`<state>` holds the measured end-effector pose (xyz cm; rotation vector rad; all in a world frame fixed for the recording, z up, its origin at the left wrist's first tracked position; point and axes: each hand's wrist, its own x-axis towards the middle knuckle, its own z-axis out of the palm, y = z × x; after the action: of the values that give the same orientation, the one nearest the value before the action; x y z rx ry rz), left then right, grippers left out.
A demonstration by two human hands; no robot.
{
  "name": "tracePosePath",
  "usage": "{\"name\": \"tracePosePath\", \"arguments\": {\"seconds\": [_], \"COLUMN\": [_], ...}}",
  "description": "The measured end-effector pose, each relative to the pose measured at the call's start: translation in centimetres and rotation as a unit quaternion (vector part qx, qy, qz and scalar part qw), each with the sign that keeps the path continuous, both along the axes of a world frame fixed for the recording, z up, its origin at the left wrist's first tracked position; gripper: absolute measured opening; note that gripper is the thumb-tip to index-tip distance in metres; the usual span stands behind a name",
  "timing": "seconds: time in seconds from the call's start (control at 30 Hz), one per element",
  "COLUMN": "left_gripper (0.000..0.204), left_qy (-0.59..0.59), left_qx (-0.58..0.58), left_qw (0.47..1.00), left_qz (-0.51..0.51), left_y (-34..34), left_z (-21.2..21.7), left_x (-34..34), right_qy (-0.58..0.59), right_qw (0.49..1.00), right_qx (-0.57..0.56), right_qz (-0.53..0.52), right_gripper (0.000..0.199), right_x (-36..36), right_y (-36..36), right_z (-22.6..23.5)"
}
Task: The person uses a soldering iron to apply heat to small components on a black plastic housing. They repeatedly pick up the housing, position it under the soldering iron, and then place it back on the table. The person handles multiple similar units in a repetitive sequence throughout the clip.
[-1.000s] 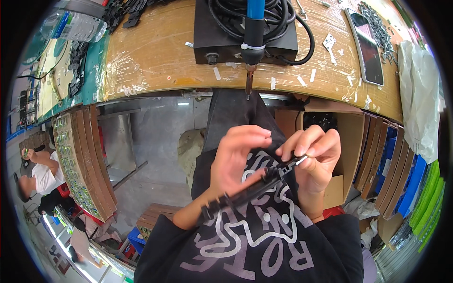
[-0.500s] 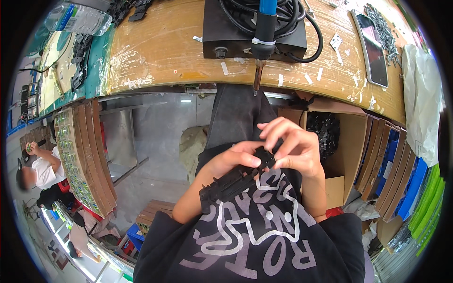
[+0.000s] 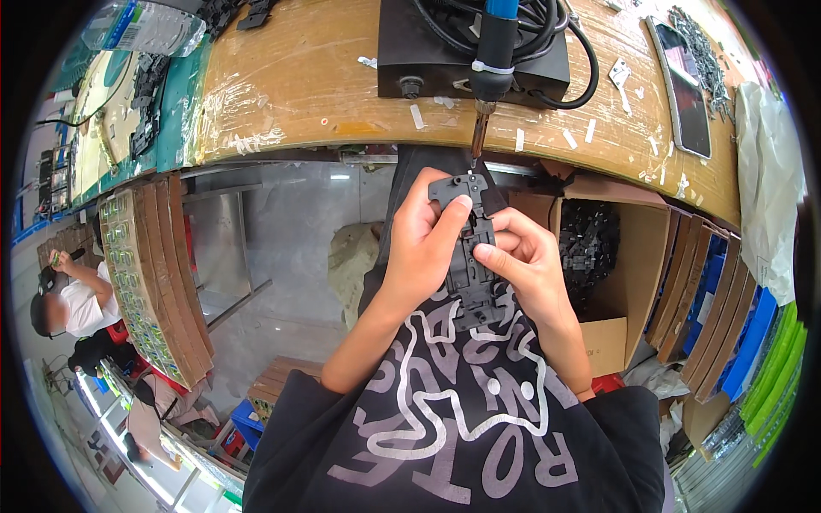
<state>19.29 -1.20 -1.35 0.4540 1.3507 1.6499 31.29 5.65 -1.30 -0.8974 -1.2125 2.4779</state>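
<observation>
Both hands hold a long black plastic part (image 3: 473, 295) full of slots and small bosses, upright in the picture above my lap. My left hand (image 3: 425, 244) is closed around its far end, thumb lying on the top face. Lower down, my right hand (image 3: 528, 261) pinches the right side between thumb and fingers. The metal tip of a soldering iron (image 3: 481, 128), with a blue and black handle, points down at the far end of the part. Whether tip and part touch, I cannot tell.
A black box (image 3: 440, 87) with coiled cable sits on the bench behind the iron. A phone (image 3: 684, 94) and small dark pieces lie to the right. Beneath the bench edge, a carton (image 3: 637, 256) contains black parts. Stacked trays (image 3: 162, 282) and another person (image 3: 81, 308) are at left.
The black part has been swung from slanting over my shirt to nearly upright and raised to the iron's tip. My left hand moved up to its far end; my right hand moved down along its side.
</observation>
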Motion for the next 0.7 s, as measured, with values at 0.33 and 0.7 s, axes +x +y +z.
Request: {"name": "tracePosePath", "arguments": {"seconds": [0.33,0.7], "left_gripper": [0.007,0.007], "left_qy": [-0.015,-0.036], "left_qx": [0.011,0.008], "left_qw": [1.000,0.999], "left_qz": [0.014,0.017], "left_y": [0.62,0.67], "left_z": [-0.10,0.01], "left_x": [-0.05,-0.12], "right_qy": [0.055,0.035], "right_qw": [0.997,0.998], "right_qx": [-0.021,-0.010], "right_qz": [-0.045,-0.049], "right_gripper": [0.012,0.011], "right_x": [-0.62,-0.74], "right_y": [0.24,0.13], "right_z": [0.28,0.50]}}
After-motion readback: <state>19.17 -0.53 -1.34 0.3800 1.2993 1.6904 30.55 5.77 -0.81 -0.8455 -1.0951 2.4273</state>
